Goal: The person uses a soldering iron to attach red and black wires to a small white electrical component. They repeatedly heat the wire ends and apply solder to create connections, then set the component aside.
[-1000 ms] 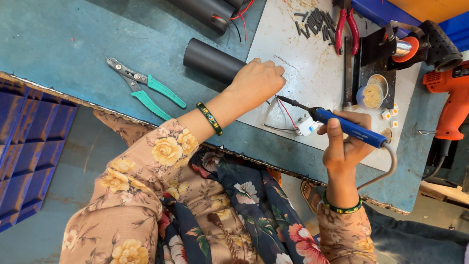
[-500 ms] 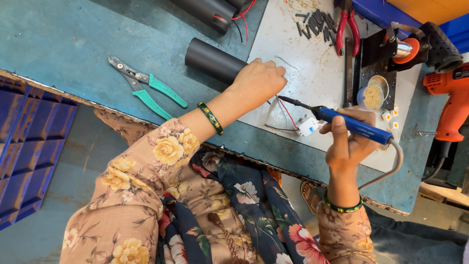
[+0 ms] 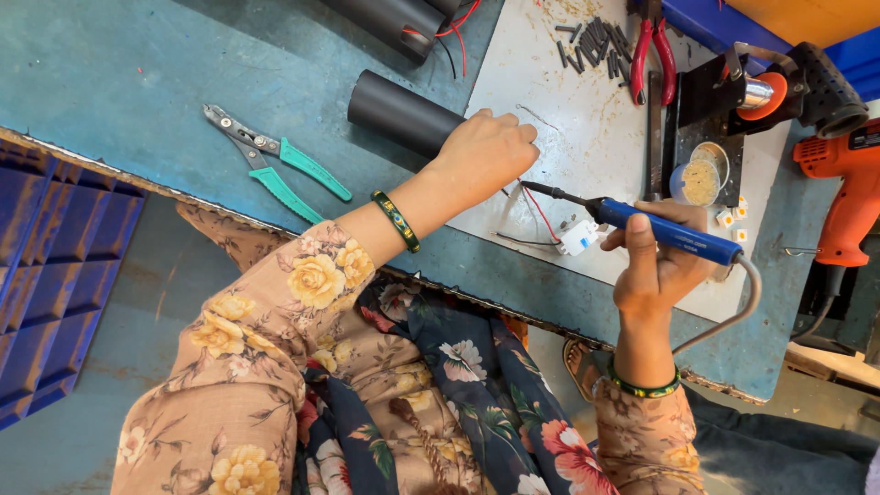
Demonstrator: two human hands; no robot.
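My right hand grips a blue-handled soldering iron, its dark tip pointing left toward my left hand. My left hand is closed, knuckles up, pressing down on something on the white work plate; what it holds is hidden under the fingers. Thin red and black wires run from under that hand to a small white connector lying below the iron. A black tube lies just left of my left hand.
Green-handled wire strippers lie on the blue table. Red-handled pliers, several short black sleeve pieces, a small tin, an iron stand and an orange heat gun sit to the right. Blue bins stand at the left.
The right hand with the soldering iron has shifted slightly; its tip stays near the left hand. The left hand has not visibly moved.
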